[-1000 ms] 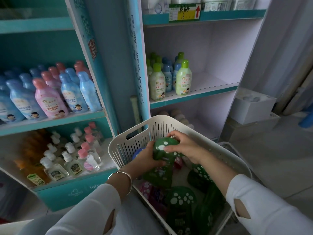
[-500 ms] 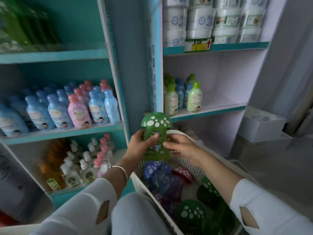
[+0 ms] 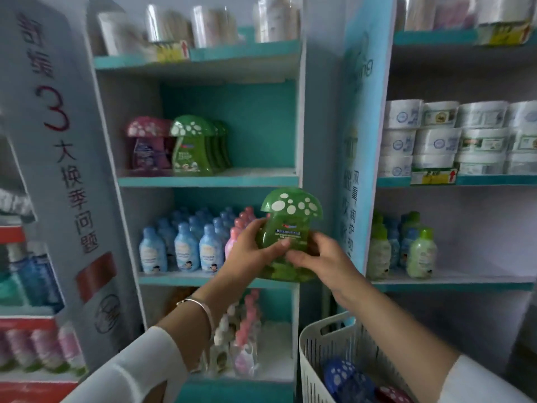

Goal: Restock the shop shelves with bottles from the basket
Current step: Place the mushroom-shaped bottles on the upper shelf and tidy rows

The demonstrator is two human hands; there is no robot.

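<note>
I hold a green mushroom-shaped bottle [image 3: 287,225] upright in front of the shelves, above the basket. My left hand [image 3: 250,254] grips its left side and my right hand [image 3: 319,257] grips its lower right. The white slatted basket [image 3: 322,344] sits at the bottom right with a blue mushroom bottle [image 3: 341,376] and a red-capped one [image 3: 392,395] inside. On the teal shelf [image 3: 209,180] above stand several green mushroom bottles [image 3: 193,148] and a pink one [image 3: 146,144], with free room to their right.
Blue and pink baby bottles [image 3: 186,245] fill the shelf behind my hands. Small pump bottles [image 3: 241,338] stand on the shelf below. The right unit holds stacked white tubs [image 3: 453,138] and green-capped bottles [image 3: 418,251]. A grey signboard [image 3: 58,141] with writing stands at the left.
Both hands have lifted the green mushroom bottle out of the basket and up in front of the shelves. My view has tilted upward, showing the higher shelves.
</note>
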